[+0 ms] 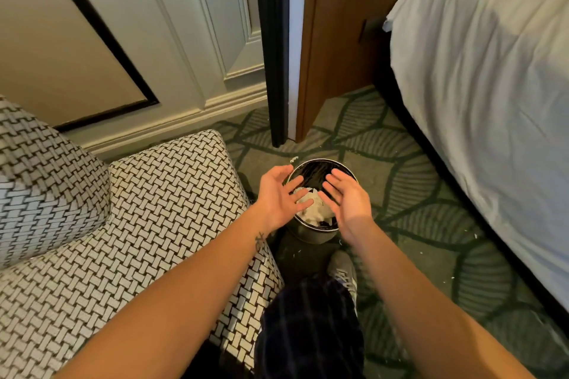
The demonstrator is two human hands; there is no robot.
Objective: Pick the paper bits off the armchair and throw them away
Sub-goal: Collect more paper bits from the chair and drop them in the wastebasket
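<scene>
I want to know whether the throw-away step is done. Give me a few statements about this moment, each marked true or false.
1. The left hand and the right hand are both open above the bin. True.
2. The bin is empty. False: white paper lies inside it.
3. The bin stands on a table. False: it stands on the carpet, beside the armchair.
4. Small white bits lie on the carpet. True.
</scene>
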